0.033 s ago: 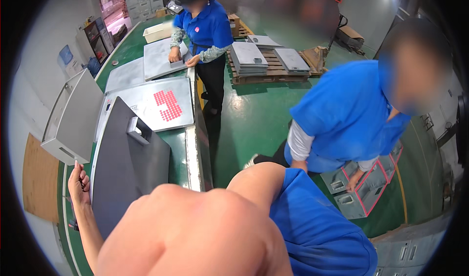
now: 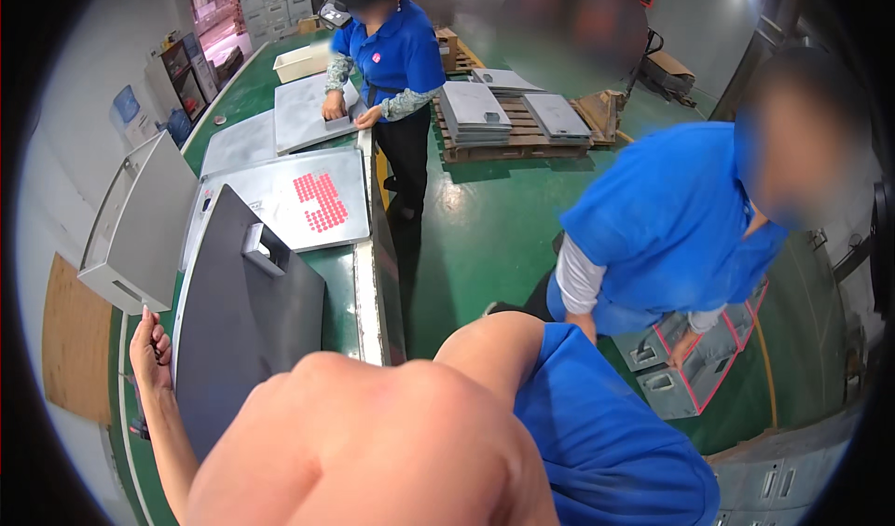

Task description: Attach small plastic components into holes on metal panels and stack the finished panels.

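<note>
At the left, my left hand (image 2: 151,351) is raised with its fingers curled. Its fingertips are at the lower corner of a light grey metal box (image 2: 140,228); something small and dark shows among the fingers, too small to name. Beside this hand stands a large dark grey metal panel or casing (image 2: 238,312) with a square-edged opening (image 2: 267,248) jutting from it. My right hand (image 2: 364,442) looms very close and large across the lower middle, knuckles up. Its fingers are hidden, and the bent arm leads back to a blue sleeve (image 2: 606,423).
On the green-topped table (image 2: 337,288) lies a pale metal panel (image 2: 270,195) bearing red dots (image 2: 322,200). A co-worker (image 2: 392,51) handles another panel (image 2: 303,111) farther along. A second co-worker (image 2: 662,218) bends over red-edged metal parts (image 2: 695,368) at right. A pallet (image 2: 513,144) holds stacked panels.
The co-worker at the right has shifted slightly to the right. Both my hands stay where they were.
</note>
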Demonstrator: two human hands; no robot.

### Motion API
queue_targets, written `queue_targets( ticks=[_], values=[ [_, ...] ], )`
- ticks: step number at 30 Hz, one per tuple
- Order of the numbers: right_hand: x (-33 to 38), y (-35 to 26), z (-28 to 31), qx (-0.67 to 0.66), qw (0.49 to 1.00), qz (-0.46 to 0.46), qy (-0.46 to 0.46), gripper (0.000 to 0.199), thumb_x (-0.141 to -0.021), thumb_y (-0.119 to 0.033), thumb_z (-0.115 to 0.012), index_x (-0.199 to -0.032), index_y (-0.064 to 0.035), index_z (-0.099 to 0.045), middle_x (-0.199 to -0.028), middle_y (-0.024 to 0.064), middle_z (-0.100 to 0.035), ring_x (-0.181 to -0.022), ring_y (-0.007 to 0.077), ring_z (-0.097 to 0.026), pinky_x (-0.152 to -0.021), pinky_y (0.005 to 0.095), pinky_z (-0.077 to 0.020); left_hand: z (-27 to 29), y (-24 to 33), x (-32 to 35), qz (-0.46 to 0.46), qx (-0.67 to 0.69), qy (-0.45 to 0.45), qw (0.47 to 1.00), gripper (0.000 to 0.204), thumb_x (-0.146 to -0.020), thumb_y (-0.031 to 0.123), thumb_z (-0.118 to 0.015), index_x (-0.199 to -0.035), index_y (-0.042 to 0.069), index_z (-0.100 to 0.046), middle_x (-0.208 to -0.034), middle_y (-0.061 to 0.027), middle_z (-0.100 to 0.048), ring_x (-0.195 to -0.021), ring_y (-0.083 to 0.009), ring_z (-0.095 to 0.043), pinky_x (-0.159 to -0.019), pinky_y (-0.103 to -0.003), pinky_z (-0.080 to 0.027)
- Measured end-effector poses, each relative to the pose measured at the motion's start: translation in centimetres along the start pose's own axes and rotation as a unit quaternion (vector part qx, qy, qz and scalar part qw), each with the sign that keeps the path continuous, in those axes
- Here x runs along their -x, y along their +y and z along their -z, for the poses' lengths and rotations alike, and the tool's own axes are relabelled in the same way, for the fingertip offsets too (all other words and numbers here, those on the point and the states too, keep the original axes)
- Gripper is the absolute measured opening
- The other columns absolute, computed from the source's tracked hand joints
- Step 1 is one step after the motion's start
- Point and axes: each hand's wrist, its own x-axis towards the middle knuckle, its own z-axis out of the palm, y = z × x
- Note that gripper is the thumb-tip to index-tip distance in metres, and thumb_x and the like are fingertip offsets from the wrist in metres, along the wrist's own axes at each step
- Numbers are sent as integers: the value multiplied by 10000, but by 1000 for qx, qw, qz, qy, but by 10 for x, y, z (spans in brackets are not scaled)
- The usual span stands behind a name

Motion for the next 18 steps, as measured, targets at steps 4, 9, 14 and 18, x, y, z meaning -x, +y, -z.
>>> queue_targets(
  ticks=[4,9,14,18],
  values=[
    [2,7,-5,-21,1000,6,3,110,-759,-115,-569,-801,-20,-536,-663,33,-528,-599,105,-501,-633,239,-412,3,2,4,-7,-1,-4,1000,240,-835,295,-531,-783,62,-504,-529,70,-328,-391,-3,-259,-313,-148,-141],
    [-3,10,-10,-44,999,18,-5,97,-769,-103,-562,-799,-14,-541,-679,33,-534,-611,97,-503,-622,227,-412,-5,10,11,-17,-10,-1,1000,240,-834,295,-532,-779,63,-506,-530,70,-326,-394,-3,-258,-316,-148,-142],
    [-4,17,-10,-69,998,5,-12,85,-778,-91,-554,-798,-8,-546,-695,34,-539,-624,88,-506,-611,215,-412,-13,0,9,-6,-9,10,1000,244,-833,301,-533,-781,63,-506,-531,71,-326,-395,-3,-258,-317,-148,-144],
    [-7,20,-7,-98,995,5,-20,78,-786,-82,-548,-796,-4,-550,-708,35,-544,-633,82,-508,-603,206,-412,-9,8,14,7,0,6,1000,243,-831,298,-536,-785,61,-507,-529,70,-322,-397,-5,-259,-316,-150,-143]
  ],
)
